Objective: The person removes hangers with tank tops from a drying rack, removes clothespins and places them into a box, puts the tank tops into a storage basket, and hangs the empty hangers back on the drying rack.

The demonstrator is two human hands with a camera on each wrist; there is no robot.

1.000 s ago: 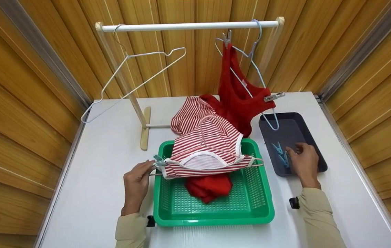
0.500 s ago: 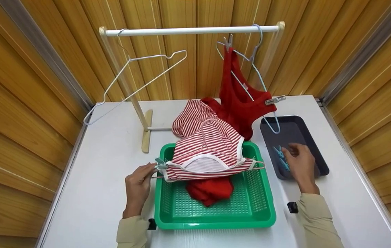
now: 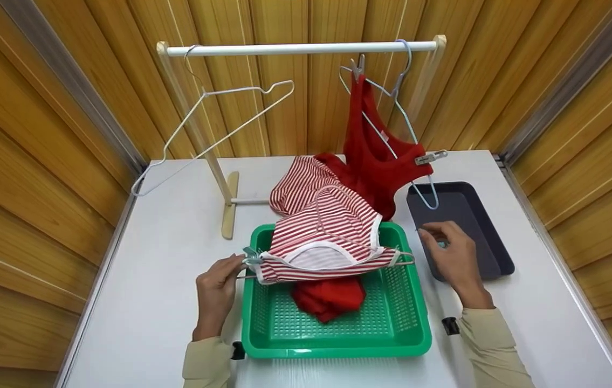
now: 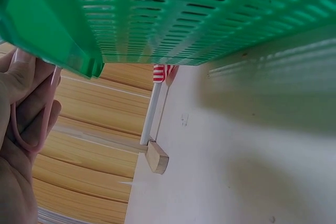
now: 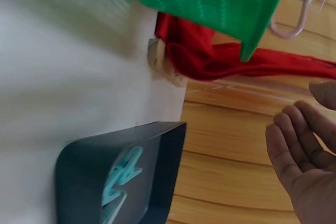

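Note:
My left hand (image 3: 217, 291) is at the left end of a pink clothes hanger (image 4: 38, 148), its fingers round the hanger's corner. A pale teal clothespin (image 3: 252, 256) clips a red-and-white striped tank top (image 3: 306, 215) there, right at my fingertips. The top drapes over a green basket (image 3: 332, 353), with a bunched red cloth (image 3: 327, 299) below it inside. My right hand (image 3: 454, 258) is over the left side of a dark tray (image 3: 492, 237), thumb and index tips close together. I cannot tell whether they pinch anything. Teal clothespins (image 5: 123, 174) lie in the tray.
Behind the basket a rack with a white bar (image 3: 300, 49) carries a bare wire hanger (image 3: 214, 137) at left. At right hangs a pale blue hanger with a red tank top (image 3: 362, 134), held by metallic clothespins (image 3: 431, 157). Wood-panelled walls surround the white table (image 3: 165, 269).
My right hand has moved left from the clothespins to the tray's left edge. My left hand stays at the hanger's end, and the striped top has hardly moved.

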